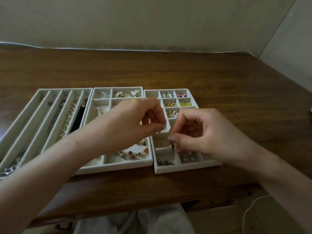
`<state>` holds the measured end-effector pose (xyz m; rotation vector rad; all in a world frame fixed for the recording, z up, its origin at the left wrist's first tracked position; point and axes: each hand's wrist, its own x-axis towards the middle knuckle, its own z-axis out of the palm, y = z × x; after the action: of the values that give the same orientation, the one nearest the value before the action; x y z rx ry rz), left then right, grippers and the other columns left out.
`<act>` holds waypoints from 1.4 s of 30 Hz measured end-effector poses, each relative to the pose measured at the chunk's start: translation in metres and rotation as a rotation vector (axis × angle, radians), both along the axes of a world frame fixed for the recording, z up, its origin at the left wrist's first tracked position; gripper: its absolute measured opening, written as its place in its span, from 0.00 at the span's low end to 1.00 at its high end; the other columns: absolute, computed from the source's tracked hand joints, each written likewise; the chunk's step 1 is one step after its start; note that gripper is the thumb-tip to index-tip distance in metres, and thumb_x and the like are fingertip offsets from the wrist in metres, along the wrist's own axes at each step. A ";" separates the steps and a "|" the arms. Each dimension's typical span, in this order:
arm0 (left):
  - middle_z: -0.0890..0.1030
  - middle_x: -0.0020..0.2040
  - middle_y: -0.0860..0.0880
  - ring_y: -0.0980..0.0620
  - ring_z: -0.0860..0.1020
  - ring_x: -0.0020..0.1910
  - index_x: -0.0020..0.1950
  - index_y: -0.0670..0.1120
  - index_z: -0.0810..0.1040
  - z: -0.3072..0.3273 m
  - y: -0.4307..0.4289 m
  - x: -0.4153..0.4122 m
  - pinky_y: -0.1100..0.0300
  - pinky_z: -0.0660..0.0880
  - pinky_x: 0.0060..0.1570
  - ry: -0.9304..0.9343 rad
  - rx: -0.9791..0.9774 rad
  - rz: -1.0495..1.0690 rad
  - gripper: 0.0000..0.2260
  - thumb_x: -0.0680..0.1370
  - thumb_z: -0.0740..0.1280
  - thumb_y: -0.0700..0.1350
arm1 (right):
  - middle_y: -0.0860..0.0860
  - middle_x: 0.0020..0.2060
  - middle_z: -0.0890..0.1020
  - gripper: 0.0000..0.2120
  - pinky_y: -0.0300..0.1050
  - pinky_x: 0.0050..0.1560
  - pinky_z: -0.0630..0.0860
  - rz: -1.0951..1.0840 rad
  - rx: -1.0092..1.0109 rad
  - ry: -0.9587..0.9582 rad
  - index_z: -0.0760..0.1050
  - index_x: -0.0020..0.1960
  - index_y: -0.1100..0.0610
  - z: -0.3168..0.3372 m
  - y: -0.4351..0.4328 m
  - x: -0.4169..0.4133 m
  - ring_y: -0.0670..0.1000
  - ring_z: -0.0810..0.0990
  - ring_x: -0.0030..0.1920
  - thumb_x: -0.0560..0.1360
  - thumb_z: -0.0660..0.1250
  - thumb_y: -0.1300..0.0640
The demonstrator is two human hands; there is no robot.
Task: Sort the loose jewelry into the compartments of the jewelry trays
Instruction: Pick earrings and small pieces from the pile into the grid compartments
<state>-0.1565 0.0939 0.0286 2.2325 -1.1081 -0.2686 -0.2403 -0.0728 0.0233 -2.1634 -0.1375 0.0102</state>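
Nothing legible anywhere in view.

Standing over it, I can make out no lettering, label, brand mark or number on the pale jewelry trays (116, 167) across the middle of the frame, on the wooden counter (168, 71) beneath them, or on the plain wall (152, 22) along the top.

Dim, soft light; wide-angle bending at edges.

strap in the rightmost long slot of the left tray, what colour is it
Plain black; the strap shows best in the head view.
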 end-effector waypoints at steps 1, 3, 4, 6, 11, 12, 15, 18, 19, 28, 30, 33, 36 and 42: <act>0.74 0.34 0.58 0.71 0.72 0.30 0.44 0.52 0.76 0.000 0.000 0.000 0.75 0.67 0.29 0.004 -0.010 0.005 0.04 0.74 0.68 0.44 | 0.51 0.38 0.82 0.03 0.46 0.40 0.81 0.014 -0.033 -0.011 0.77 0.41 0.55 0.000 0.001 0.000 0.48 0.82 0.38 0.70 0.71 0.60; 0.74 0.35 0.58 0.71 0.72 0.29 0.44 0.53 0.76 0.000 0.001 0.001 0.75 0.67 0.28 0.006 -0.023 0.017 0.04 0.74 0.68 0.44 | 0.46 0.37 0.81 0.03 0.37 0.38 0.78 0.050 -0.132 -0.032 0.78 0.41 0.53 0.000 0.003 0.001 0.43 0.80 0.38 0.71 0.71 0.59; 0.75 0.35 0.58 0.70 0.72 0.29 0.44 0.53 0.76 0.000 0.001 0.001 0.74 0.67 0.28 0.000 -0.024 0.023 0.03 0.74 0.67 0.44 | 0.45 0.37 0.80 0.04 0.34 0.38 0.76 0.069 -0.188 -0.043 0.77 0.42 0.52 -0.001 0.005 0.001 0.41 0.79 0.39 0.71 0.71 0.59; 0.75 0.36 0.58 0.71 0.72 0.29 0.44 0.53 0.76 -0.001 0.002 0.002 0.75 0.67 0.29 -0.021 -0.028 0.031 0.02 0.74 0.67 0.45 | 0.43 0.37 0.79 0.05 0.32 0.39 0.75 0.104 -0.299 -0.078 0.76 0.41 0.50 -0.003 0.009 -0.001 0.40 0.78 0.41 0.72 0.71 0.58; 0.77 0.33 0.56 0.65 0.74 0.31 0.41 0.54 0.77 -0.002 0.006 0.004 0.74 0.69 0.32 -0.048 0.001 -0.009 0.04 0.72 0.70 0.46 | 0.42 0.37 0.78 0.07 0.31 0.40 0.73 0.118 -0.382 -0.148 0.75 0.41 0.49 -0.001 0.010 -0.002 0.41 0.78 0.43 0.72 0.70 0.59; 0.78 0.36 0.59 0.63 0.74 0.33 0.41 0.56 0.77 -0.002 0.007 0.004 0.73 0.69 0.34 -0.042 0.045 -0.038 0.04 0.71 0.70 0.47 | 0.42 0.37 0.78 0.06 0.30 0.39 0.73 0.099 -0.361 -0.143 0.76 0.41 0.50 0.001 0.008 -0.002 0.40 0.78 0.42 0.72 0.71 0.60; 0.77 0.37 0.62 0.63 0.73 0.36 0.40 0.57 0.77 -0.003 0.008 0.000 0.72 0.68 0.35 -0.050 0.188 -0.111 0.04 0.69 0.71 0.52 | 0.44 0.36 0.79 0.03 0.31 0.37 0.75 0.029 -0.278 -0.121 0.77 0.41 0.54 0.006 -0.001 -0.001 0.41 0.79 0.39 0.71 0.71 0.60; 0.74 0.38 0.60 0.64 0.72 0.38 0.42 0.57 0.77 -0.006 0.002 -0.006 0.71 0.66 0.36 -0.126 0.304 -0.170 0.06 0.69 0.70 0.55 | 0.49 0.34 0.82 0.03 0.38 0.35 0.79 -0.019 -0.174 -0.102 0.77 0.41 0.56 0.008 -0.009 -0.003 0.45 0.82 0.35 0.71 0.71 0.61; 0.73 0.39 0.61 0.64 0.71 0.39 0.42 0.57 0.76 -0.007 -0.001 -0.008 0.70 0.65 0.36 -0.157 0.352 -0.179 0.06 0.70 0.70 0.56 | 0.51 0.35 0.82 0.02 0.41 0.35 0.80 -0.026 -0.142 -0.088 0.77 0.41 0.57 0.009 -0.010 -0.004 0.46 0.83 0.34 0.71 0.70 0.61; 0.75 0.50 0.53 0.53 0.76 0.49 0.53 0.51 0.76 -0.009 -0.028 -0.024 0.60 0.74 0.46 -0.469 0.533 -0.201 0.07 0.78 0.62 0.49 | 0.49 0.38 0.84 0.05 0.39 0.40 0.81 -0.023 -0.034 -0.039 0.80 0.43 0.56 0.006 -0.016 -0.011 0.45 0.84 0.37 0.69 0.71 0.63; 0.75 0.51 0.53 0.53 0.75 0.49 0.53 0.51 0.76 -0.010 -0.029 -0.025 0.60 0.73 0.47 -0.483 0.522 -0.201 0.07 0.78 0.61 0.48 | 0.50 0.39 0.84 0.05 0.39 0.41 0.81 -0.017 -0.007 -0.034 0.81 0.43 0.57 0.006 -0.017 -0.012 0.45 0.84 0.38 0.67 0.71 0.60; 0.76 0.49 0.54 0.55 0.75 0.48 0.50 0.51 0.77 -0.011 -0.024 -0.020 0.62 0.72 0.46 -0.442 0.476 -0.194 0.07 0.77 0.61 0.49 | 0.50 0.40 0.84 0.08 0.39 0.42 0.81 -0.005 0.033 -0.030 0.82 0.43 0.57 0.006 -0.020 -0.012 0.46 0.84 0.40 0.64 0.71 0.58; 0.74 0.43 0.58 0.61 0.73 0.43 0.44 0.53 0.76 -0.012 -0.015 -0.010 0.68 0.70 0.41 -0.370 0.439 -0.208 0.05 0.75 0.63 0.51 | 0.47 0.41 0.84 0.10 0.37 0.43 0.80 -0.006 -0.007 -0.034 0.83 0.42 0.53 0.007 -0.022 -0.012 0.44 0.83 0.42 0.62 0.72 0.56; 0.73 0.39 0.58 0.62 0.71 0.38 0.40 0.56 0.73 0.000 -0.009 0.002 0.68 0.66 0.36 -0.255 0.376 -0.135 0.05 0.74 0.65 0.53 | 0.45 0.41 0.84 0.11 0.30 0.42 0.77 -0.018 -0.050 -0.029 0.83 0.43 0.51 0.008 -0.019 -0.012 0.41 0.82 0.43 0.65 0.74 0.65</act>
<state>-0.1549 0.0854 0.0283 2.5791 -1.4458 -0.2714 -0.2526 -0.0923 0.0309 -2.2154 -0.1361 -0.0279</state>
